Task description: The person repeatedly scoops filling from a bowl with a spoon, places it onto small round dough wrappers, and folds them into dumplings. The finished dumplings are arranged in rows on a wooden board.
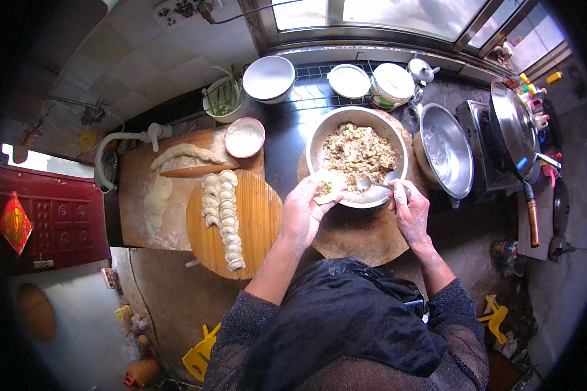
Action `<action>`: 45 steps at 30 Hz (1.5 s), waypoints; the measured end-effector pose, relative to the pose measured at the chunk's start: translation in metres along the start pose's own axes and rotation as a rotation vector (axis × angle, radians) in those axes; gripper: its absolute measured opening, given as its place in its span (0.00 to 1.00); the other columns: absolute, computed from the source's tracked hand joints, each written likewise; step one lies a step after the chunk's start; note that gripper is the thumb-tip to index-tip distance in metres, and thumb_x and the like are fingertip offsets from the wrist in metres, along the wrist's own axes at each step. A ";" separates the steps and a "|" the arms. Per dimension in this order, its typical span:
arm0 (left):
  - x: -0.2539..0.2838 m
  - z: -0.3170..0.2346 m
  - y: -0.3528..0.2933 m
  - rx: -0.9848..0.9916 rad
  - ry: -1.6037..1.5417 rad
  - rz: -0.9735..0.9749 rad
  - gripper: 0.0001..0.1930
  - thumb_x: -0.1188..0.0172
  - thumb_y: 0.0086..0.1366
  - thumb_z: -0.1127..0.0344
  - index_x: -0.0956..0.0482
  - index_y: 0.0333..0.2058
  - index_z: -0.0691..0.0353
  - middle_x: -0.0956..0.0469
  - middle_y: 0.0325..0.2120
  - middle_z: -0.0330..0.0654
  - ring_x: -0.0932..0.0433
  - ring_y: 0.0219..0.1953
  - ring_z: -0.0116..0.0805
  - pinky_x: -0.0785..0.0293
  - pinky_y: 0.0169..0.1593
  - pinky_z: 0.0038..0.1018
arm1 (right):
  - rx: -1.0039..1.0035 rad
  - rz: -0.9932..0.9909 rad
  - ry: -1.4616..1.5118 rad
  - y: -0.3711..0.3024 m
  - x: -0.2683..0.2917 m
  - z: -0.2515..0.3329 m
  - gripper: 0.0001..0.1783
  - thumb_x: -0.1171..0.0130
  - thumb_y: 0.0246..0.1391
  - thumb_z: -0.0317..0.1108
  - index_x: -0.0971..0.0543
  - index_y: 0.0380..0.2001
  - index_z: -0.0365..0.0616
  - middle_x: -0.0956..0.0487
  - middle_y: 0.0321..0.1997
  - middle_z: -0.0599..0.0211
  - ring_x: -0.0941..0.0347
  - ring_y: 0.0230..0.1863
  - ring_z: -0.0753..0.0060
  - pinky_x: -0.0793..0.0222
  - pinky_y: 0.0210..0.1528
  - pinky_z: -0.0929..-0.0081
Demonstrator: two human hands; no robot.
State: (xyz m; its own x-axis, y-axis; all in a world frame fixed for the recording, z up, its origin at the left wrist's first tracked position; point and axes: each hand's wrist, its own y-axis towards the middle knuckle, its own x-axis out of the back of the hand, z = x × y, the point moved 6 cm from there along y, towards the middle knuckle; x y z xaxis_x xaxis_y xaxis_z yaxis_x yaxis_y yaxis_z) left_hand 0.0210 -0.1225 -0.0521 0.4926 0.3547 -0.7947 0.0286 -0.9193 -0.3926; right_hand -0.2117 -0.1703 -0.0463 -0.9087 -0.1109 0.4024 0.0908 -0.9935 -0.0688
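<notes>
Dough wrapper [333,185] bearing crumbly filling [323,188] rests in cupped left hand [304,210]; right hand [409,211] pinches metal spoon [365,183].

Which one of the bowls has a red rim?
The small bowl of white powder on the wooden board; the larger white bowl behind it has no red.

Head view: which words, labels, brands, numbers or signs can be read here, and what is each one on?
None can be read clearly.
Red-and-gold diamond-shaped hanging on the dark red door: its gold marking is too blurred.
Small plastic bottles with coloured caps at far right: any labels are too small.
White round tub with green patches: any print is too small.
Silver round metal bowl: no lettering shows.
</notes>
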 end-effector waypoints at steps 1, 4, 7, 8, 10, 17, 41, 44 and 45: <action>0.001 0.001 0.000 -0.019 0.077 -0.015 0.18 0.50 0.72 0.73 0.33 0.57 0.75 0.24 0.50 0.56 0.19 0.49 0.45 0.18 0.49 0.33 | 0.004 0.007 -0.039 -0.001 -0.002 -0.007 0.12 0.47 0.68 0.34 0.19 0.41 0.37 0.19 0.29 0.67 0.25 0.26 0.81 0.30 0.30 0.80; 0.007 0.003 -0.001 -0.078 0.307 -0.052 0.18 0.48 0.73 0.68 0.32 0.56 0.75 0.23 0.48 0.55 0.18 0.47 0.43 0.18 0.49 0.33 | 0.007 0.013 -0.182 -0.004 -0.002 -0.009 0.11 0.43 0.64 0.34 0.18 0.38 0.37 0.18 0.32 0.59 0.21 0.33 0.68 0.27 0.39 0.71; 0.010 0.002 -0.001 -0.125 0.494 -0.069 0.19 0.48 0.74 0.66 0.31 0.56 0.75 0.22 0.48 0.54 0.18 0.46 0.41 0.18 0.49 0.33 | 0.178 0.019 -0.235 -0.003 0.001 -0.009 0.09 0.40 0.60 0.33 0.18 0.40 0.41 0.21 0.31 0.59 0.23 0.34 0.65 0.27 0.39 0.70; 0.010 0.002 -0.003 -0.127 0.529 -0.073 0.19 0.48 0.74 0.66 0.32 0.56 0.75 0.22 0.48 0.54 0.18 0.47 0.41 0.18 0.50 0.33 | 0.182 -0.002 -0.259 -0.004 0.005 -0.008 0.09 0.40 0.59 0.33 0.18 0.40 0.42 0.22 0.31 0.60 0.23 0.34 0.64 0.27 0.39 0.70; 0.005 -0.001 -0.007 -0.106 0.455 -0.029 0.20 0.48 0.74 0.65 0.33 0.57 0.75 0.23 0.50 0.52 0.19 0.49 0.40 0.19 0.51 0.33 | 0.190 -0.043 -0.303 -0.006 0.011 0.013 0.09 0.38 0.57 0.32 0.18 0.41 0.44 0.24 0.30 0.61 0.24 0.33 0.62 0.27 0.38 0.69; -0.014 -0.012 -0.027 0.002 0.229 0.147 0.21 0.48 0.74 0.66 0.34 0.59 0.74 0.25 0.55 0.50 0.24 0.56 0.38 0.26 0.61 0.35 | 0.573 0.002 -0.226 -0.022 0.002 0.071 0.06 0.38 0.53 0.21 0.21 0.36 0.39 0.24 0.31 0.58 0.25 0.34 0.56 0.28 0.37 0.67; -0.049 -0.020 -0.066 -0.280 0.729 0.184 0.18 0.37 0.65 0.75 0.25 0.53 0.71 0.24 0.46 0.43 0.23 0.50 0.31 0.26 0.55 0.26 | 0.424 0.294 0.396 -0.016 -0.051 0.104 0.12 0.32 0.52 0.31 0.23 0.37 0.41 0.24 0.42 0.66 0.27 0.45 0.72 0.32 0.50 0.74; -0.041 -0.024 -0.066 -0.362 0.803 0.159 0.20 0.37 0.63 0.78 0.26 0.54 0.69 0.25 0.48 0.43 0.24 0.51 0.31 0.26 0.54 0.25 | 0.315 0.331 0.538 -0.024 -0.050 0.100 0.20 0.30 0.51 0.33 0.24 0.46 0.41 0.24 0.45 0.68 0.28 0.47 0.76 0.32 0.53 0.74; -0.042 -0.024 -0.069 -0.344 0.771 0.141 0.20 0.37 0.63 0.79 0.26 0.54 0.69 0.25 0.48 0.43 0.23 0.51 0.32 0.25 0.54 0.25 | 0.245 0.380 0.534 -0.025 -0.051 0.094 0.20 0.30 0.52 0.33 0.24 0.46 0.41 0.24 0.45 0.68 0.28 0.47 0.76 0.32 0.53 0.74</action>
State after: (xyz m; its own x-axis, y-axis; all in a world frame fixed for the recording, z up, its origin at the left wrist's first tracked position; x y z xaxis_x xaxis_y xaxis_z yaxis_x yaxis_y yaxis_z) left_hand 0.0195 -0.0781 0.0190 0.9618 0.1325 -0.2396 0.1234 -0.9910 -0.0527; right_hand -0.1295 -0.1421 0.0213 -0.8658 -0.4864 -0.1172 0.4743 -0.8725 0.1170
